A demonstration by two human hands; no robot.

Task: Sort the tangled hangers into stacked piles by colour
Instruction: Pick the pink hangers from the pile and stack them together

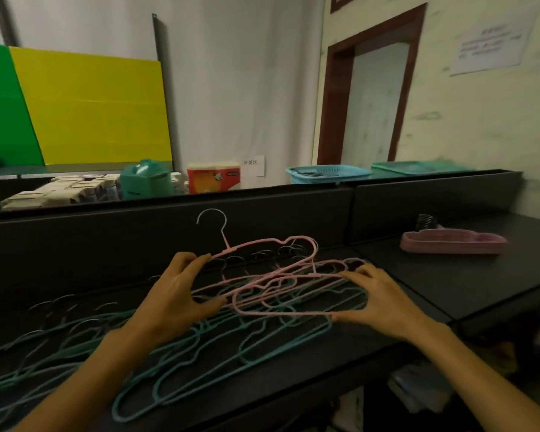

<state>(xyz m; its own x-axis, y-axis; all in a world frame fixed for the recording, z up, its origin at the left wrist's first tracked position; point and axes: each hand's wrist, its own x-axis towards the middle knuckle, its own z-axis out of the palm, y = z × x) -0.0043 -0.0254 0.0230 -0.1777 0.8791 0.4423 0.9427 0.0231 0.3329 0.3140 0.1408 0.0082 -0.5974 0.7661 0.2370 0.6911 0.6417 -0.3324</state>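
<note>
Mid-sort, I judge: I'm pulling pink hangers (pixel 272 275) out of the tangle at frame centre. My left hand (pixel 172 294) pinches the left end of the raised pink one, hook up; my right hand (pixel 378 297) grips the right ends of the pink ones lying lower. Teal hangers (pixel 181 357) sprawl across the lower left of the dark desk (pixel 449 291). Finished pink stack (pixel 452 241) sits right of centre. Next move likely needs lifting clear without snagging teal. Thin, matte-coated, wavy-edged frames; pale hook.

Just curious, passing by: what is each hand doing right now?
Left hand: grips the raised pink hanger.
Right hand: fingers curled round the lower pink hanger.
</note>
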